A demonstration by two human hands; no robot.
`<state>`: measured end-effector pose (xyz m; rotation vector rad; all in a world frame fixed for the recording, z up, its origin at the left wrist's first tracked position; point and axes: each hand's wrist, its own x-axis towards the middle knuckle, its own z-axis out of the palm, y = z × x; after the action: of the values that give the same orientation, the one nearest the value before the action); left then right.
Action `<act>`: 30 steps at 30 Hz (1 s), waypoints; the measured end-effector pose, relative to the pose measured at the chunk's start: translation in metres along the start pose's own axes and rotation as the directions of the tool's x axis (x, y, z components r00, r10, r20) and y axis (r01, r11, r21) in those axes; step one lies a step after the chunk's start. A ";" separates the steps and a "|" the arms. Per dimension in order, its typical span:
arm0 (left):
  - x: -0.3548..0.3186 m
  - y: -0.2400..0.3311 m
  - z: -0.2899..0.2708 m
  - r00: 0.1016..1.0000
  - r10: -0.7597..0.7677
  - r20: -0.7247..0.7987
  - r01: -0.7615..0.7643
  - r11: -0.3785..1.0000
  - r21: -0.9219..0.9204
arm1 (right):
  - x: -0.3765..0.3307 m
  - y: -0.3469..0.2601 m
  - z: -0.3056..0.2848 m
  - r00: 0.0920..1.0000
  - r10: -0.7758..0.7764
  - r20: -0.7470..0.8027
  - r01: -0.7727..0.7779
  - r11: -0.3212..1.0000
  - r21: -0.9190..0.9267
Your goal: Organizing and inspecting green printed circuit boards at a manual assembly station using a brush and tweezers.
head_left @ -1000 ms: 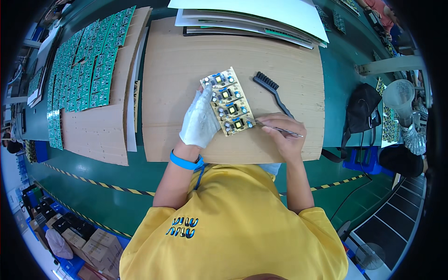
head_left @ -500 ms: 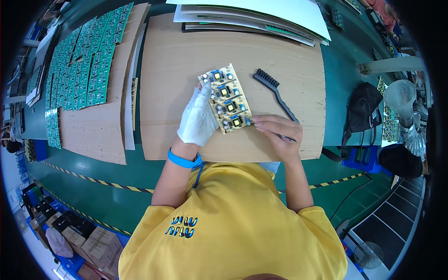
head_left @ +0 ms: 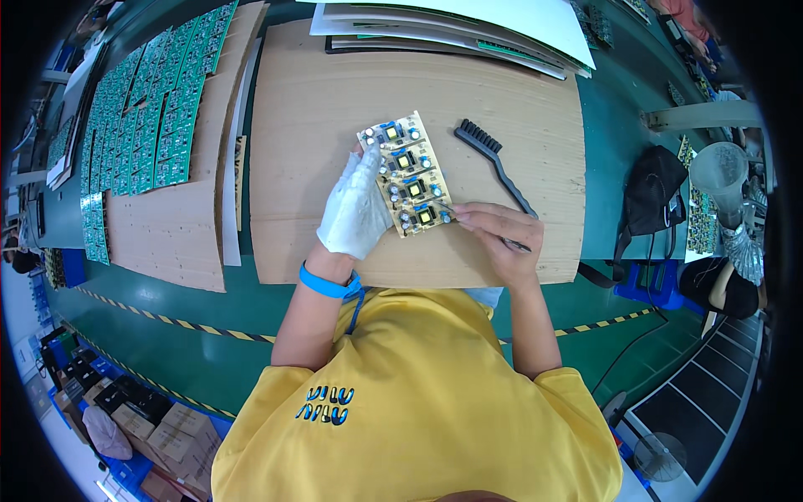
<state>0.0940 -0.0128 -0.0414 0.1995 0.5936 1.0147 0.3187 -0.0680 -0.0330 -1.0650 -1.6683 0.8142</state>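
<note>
A circuit board panel [head_left: 407,173] with a row of repeated sections, each carrying capacitors and a yellow-topped transformer, is tilted over the cardboard. My left hand [head_left: 357,205], in a white glove with a blue wrist strap, grips its left edge, thumb on top. In my bare right hand [head_left: 502,234] is a pair of metal tweezers [head_left: 516,245], the rear end poking out below the fingers. The tips reach the lower right of the board, by the nearest section; whether they touch a part is too small to tell. A black brush [head_left: 493,163] lies right of the board, bristles uppermost.
The cardboard sheet [head_left: 293,151] covers the bench before me. Behind it lies a stack of white sheets and boards [head_left: 460,29]. Green circuit boards [head_left: 155,113] fill another cardboard at left. A black bag [head_left: 652,192] and a clear funnel-shaped duct [head_left: 718,176] stand at right.
Hardly anything differs. The board and both hands have shifted very slightly, and the tweezers stay at the same lower right corner of the board.
</note>
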 end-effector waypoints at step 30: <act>0.000 -0.004 0.001 0.999 0.038 0.019 -0.039 0.999 0.032 | 0.000 0.002 0.004 0.988 -0.157 0.016 0.157 0.983 -0.098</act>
<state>0.0980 -0.0147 -0.0427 0.2490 0.5915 1.0401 0.3150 -0.0672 -0.0358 -0.9839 -1.7901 0.6397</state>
